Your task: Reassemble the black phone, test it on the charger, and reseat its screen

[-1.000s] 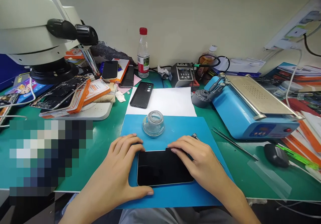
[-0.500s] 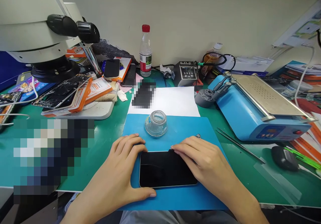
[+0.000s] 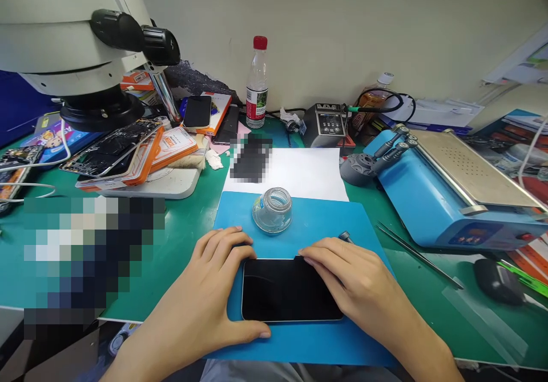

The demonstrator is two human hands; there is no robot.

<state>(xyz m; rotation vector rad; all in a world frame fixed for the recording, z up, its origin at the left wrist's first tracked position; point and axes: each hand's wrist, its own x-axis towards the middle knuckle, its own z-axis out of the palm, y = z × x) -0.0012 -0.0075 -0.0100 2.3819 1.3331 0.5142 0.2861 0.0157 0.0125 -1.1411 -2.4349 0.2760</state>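
A smartphone [image 3: 291,290] lies screen up on a blue mat [image 3: 329,216], its black glass facing me. My left hand [image 3: 218,290] wraps around its left end, thumb along the near edge and index finger at the far left corner. At the far long edge, my right hand [image 3: 346,273] pinches a small thin black piece, mostly hidden by the fingertips, against the seam. That hand also covers the phone's far right corner. Just beyond the phone stands a clear glass jar [image 3: 273,213] with a narrow neck.
White paper [image 3: 308,171] lies behind the mat. Tweezers [image 3: 419,256] and a blue heating plate machine [image 3: 445,199] are to the right, beside a grey holder [image 3: 359,168]. A microscope [image 3: 103,56] overhangs phone parts and boxes [image 3: 166,148] on the left. A bottle [image 3: 257,85] stands at the back.
The whole view has shifted slightly, so everything appears a little further right. Both hands keep nearly the same place on the phone.
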